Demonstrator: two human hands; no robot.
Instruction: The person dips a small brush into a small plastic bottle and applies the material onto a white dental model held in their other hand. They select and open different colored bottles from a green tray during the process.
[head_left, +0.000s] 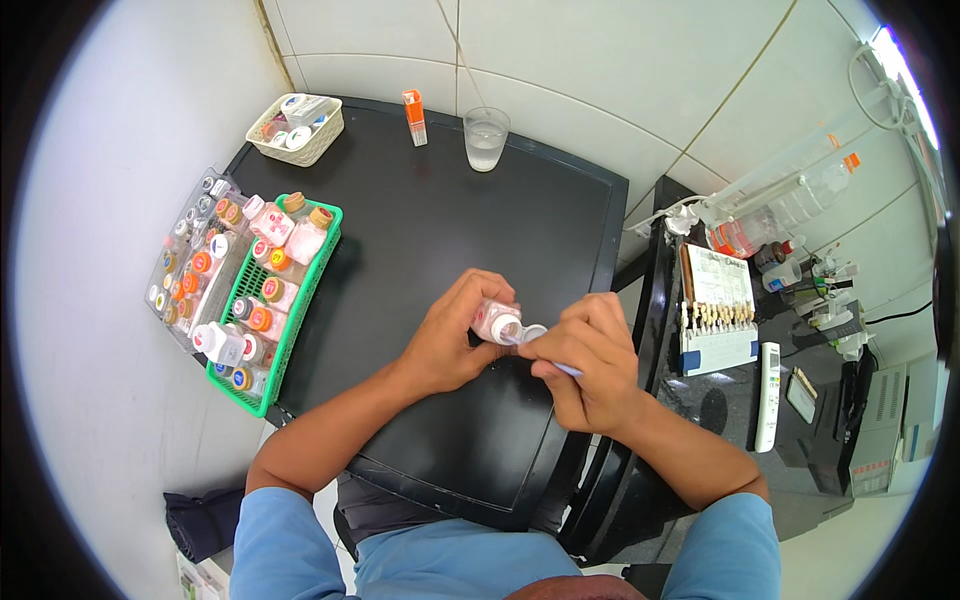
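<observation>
Holding bottle (491,319), tilted, within curled left hand (450,341)

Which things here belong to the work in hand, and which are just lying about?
In use:
- bottle, open, in the left hand
- thin stick, in the right hand, near the bottle's mouth

Apparently just lying about:
- glass
- orange box
- cream basket
- remote

Unsure: green basket; untouched, but its bottles look similar.
</observation>
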